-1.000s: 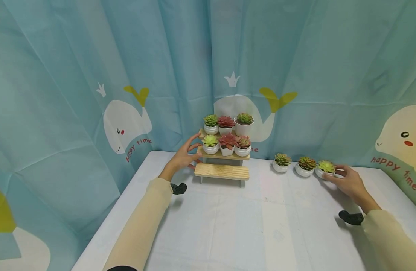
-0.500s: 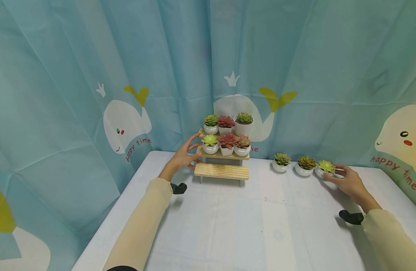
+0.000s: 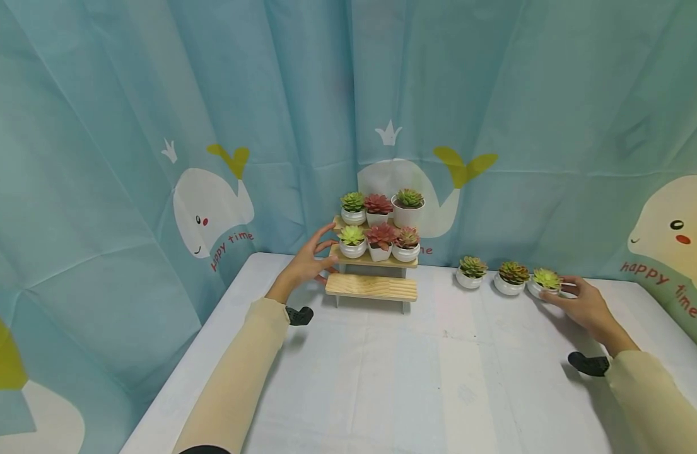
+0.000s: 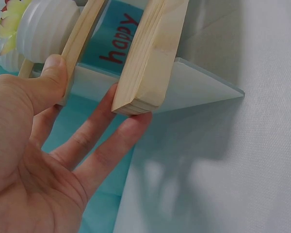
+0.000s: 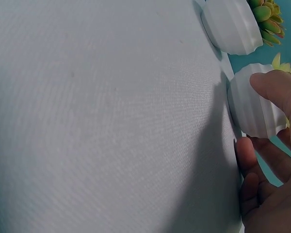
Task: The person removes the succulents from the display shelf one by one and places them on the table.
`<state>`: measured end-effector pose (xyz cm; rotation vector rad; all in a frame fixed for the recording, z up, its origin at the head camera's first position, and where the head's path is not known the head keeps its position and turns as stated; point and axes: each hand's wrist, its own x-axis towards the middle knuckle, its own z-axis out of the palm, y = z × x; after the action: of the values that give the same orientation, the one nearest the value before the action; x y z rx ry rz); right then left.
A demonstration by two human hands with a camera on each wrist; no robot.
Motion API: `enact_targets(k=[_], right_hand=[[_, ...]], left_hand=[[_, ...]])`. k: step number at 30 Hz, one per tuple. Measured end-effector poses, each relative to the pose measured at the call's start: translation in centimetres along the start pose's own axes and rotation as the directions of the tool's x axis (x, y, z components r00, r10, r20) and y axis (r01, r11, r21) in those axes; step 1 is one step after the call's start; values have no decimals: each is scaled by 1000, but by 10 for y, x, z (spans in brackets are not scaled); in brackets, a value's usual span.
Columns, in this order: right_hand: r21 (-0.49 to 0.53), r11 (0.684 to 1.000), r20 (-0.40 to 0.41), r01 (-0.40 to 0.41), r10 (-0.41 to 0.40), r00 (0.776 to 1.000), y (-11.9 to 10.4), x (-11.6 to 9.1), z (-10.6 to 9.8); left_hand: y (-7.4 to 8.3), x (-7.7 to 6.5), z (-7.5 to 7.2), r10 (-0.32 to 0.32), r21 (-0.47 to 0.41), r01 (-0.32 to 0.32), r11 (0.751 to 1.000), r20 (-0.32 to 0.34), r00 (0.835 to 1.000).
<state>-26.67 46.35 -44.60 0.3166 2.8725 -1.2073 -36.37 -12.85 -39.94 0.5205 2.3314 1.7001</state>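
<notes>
In the head view a three-step wooden plant stand [image 3: 371, 287] holds small potted succulents on its upper two steps. My left hand [image 3: 304, 265] is at the stand's left end, fingers spread and fairly straight. In the left wrist view its thumb rests on one step's end and two fingertips touch the end of the thick wooden step [image 4: 153, 58]. My right hand [image 3: 586, 307] grips a light-green potted succulent [image 3: 545, 279], which stands on the table. The right wrist view shows the thumb on its white pot [image 5: 254, 104], with fingers behind and below.
Beside the gripped pot stand a reddish-green succulent [image 3: 510, 277] and a green succulent [image 3: 471, 272], in a row along the table's back edge. A blue whale-print curtain [image 3: 303, 94] hangs behind. Pale cloth covers the table [image 3: 405, 378].
</notes>
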Motion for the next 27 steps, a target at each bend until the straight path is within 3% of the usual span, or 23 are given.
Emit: enact_targets(k=[13,27], right_hand=[[-4,1000,23,-7,7,1000,-1,1,-1],[-129,989,157,66,-45,987,-10,1,-22]], left_hand=[[2,-2,-1,-15,-3,15,1000,-14,1000],[1,-2,2,-1,6,1,1000,-11,1000]])
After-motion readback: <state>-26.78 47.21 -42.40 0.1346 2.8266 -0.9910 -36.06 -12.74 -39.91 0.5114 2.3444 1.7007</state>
